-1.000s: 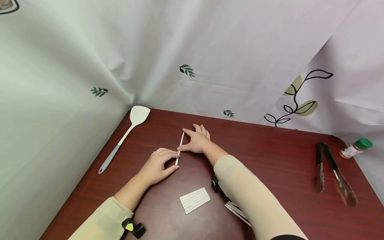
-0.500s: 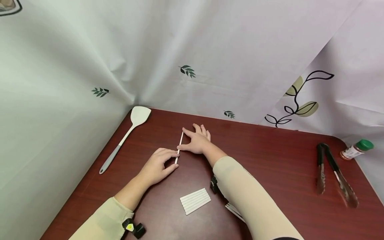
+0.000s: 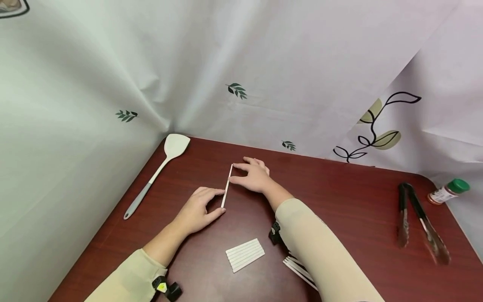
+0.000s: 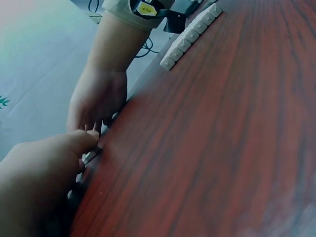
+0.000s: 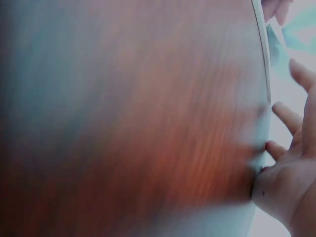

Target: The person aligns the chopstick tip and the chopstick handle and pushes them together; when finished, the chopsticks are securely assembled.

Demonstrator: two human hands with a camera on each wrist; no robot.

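Note:
A thin white stick lies slanted on the dark red table. My left hand touches its near part from the left, thumb at the near end and index fingertip farther up, with a gap between them. From the right, my right hand reaches to the stick, index fingertip by the far end and thumb beside the middle. Both hands show in the left wrist view, the left hand close to the camera. In the right wrist view, the right hand has its fingers spread.
Nearer the body, several white sticks lie side by side. Another bunch of sticks is partly under the right sleeve. A white spatula lies at left; tongs and a green-capped bottle are at right. A curtain stands behind.
My right hand has shifted slightly right and away from me, and more of the stick shows beside its thumb. The left hand stays nearly still.

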